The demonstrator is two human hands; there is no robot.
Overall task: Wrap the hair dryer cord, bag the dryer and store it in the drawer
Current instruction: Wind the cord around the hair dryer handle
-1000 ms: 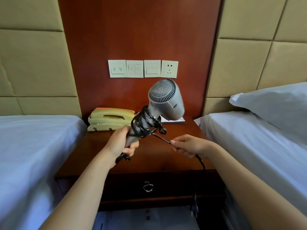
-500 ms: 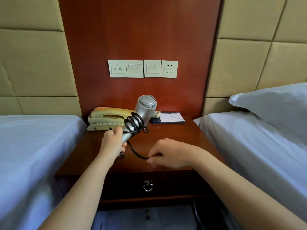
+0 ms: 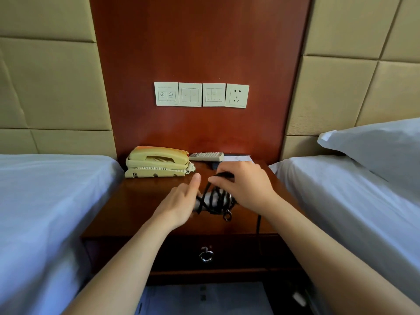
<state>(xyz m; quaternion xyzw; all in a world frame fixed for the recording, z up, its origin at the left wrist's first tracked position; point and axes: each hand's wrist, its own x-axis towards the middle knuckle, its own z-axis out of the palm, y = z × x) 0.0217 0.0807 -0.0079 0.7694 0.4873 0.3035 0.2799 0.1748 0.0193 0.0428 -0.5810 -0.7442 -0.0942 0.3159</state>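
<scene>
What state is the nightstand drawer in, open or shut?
Shut: the drawer front sits under the nightstand top with no gap, and its ring pull hangs down.

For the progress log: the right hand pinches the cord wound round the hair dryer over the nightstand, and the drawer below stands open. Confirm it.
Wrong on the drawer: the head view shows it shut, ring pull hanging in front. The rest stands: the right hand pinches the cord wound round the hair dryer over the nightstand.

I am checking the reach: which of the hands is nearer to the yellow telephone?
Left. The left hand lies just right of the telephone, nearer the camera; the right hand is farther right, pinching the cord.
</scene>
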